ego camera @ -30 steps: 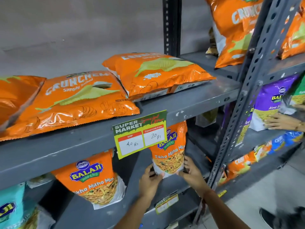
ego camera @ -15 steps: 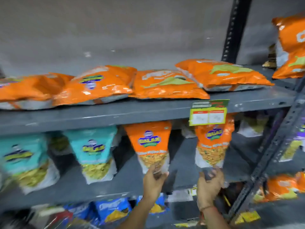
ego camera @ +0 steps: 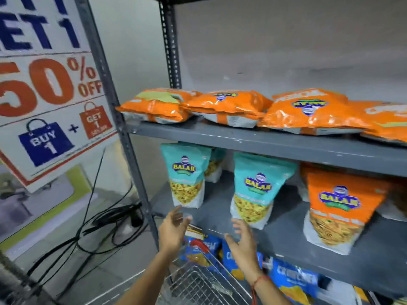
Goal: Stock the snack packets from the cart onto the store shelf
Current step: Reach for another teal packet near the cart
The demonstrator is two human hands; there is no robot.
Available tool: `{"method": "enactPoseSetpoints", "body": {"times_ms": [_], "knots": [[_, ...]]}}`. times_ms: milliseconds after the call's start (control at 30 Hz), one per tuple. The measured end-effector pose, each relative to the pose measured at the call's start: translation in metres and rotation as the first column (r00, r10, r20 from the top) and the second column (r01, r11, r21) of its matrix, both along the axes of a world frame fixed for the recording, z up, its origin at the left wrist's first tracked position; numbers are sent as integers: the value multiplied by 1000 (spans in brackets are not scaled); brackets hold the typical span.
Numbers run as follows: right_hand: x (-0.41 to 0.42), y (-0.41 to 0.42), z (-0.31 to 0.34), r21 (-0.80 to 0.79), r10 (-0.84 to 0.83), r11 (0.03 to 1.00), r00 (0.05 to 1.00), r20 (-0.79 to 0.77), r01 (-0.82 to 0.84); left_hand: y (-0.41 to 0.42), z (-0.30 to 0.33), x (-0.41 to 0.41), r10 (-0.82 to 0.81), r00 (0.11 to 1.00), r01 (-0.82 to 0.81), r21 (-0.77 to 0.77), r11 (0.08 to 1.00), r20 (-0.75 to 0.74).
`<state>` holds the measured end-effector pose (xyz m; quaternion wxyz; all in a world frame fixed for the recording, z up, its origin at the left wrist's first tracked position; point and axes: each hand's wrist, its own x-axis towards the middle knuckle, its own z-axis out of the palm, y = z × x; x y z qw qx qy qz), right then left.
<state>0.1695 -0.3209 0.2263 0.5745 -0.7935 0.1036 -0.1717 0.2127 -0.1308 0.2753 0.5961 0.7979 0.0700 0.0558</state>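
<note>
Hands both empty, fingers spread apart: left hand (ego camera: 172, 230) and right hand (ego camera: 242, 241) raised palms facing each other in front of the middle shelf (ego camera: 286, 236) edge, neither touching a packet. Red thread on right wrist.

Middle shelf, front row: 2 teal Balaji packets standing upright, left teal packet (ego camera: 187, 175) just above the left hand, second teal packet (ego camera: 256, 188) just above the right hand. 1 more teal packet partly hidden behind the left one. 1 orange Balaji packet (ego camera: 337, 205) upright to the right, well apart from both hands; something orange behind it, count unclear.

Top shelf (ego camera: 253, 139): 4 orange packets (ego camera: 229, 106) lying flat in a row, rightmost cut by frame edge.

Bottom level: blue packets (ego camera: 293, 280) under the middle shelf, at least 3 visible, blurred.

Wire cart (ego camera: 198, 285) with red handle part below the hands, just beside the shelf upright; contents not visible.

Left: 1 promo sign (ego camera: 48, 95) reading 50% OFF, BUY 1 + GET 1, fixed to the grey rack post. Black cables (ego camera: 99, 227) on floor beside rack.
</note>
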Motion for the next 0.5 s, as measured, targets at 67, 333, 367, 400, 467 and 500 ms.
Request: {"method": "enactPoseSetpoints", "body": {"times_ms": [67, 333, 367, 400, 467, 500], "knots": [[35, 10, 2, -14, 97, 995, 994, -49, -98, 17, -11, 27, 34, 999, -34, -3, 999, -32], [173, 35, -28, 87, 338, 941, 903, -264, -327, 38, -50, 125, -3, 987, -9, -71, 997, -160], [186, 39, -34, 117, 367, 930, 895, -253, -348, 38, -53, 134, -14, 988, 2, -73, 997, -155], [195, 43, -38, 151, 393, 919, 886, -246, -365, 39, -58, 142, -35, 989, 23, -81, 996, -147], [211, 48, -47, 184, 416, 906, 881, -226, -381, 39, -65, 153, -93, 983, 74, -125, 989, -159], [216, 49, -52, 195, 409, 908, 887, -215, -371, 39, -69, 157, -108, 979, 88, -120, 989, -171]]}}
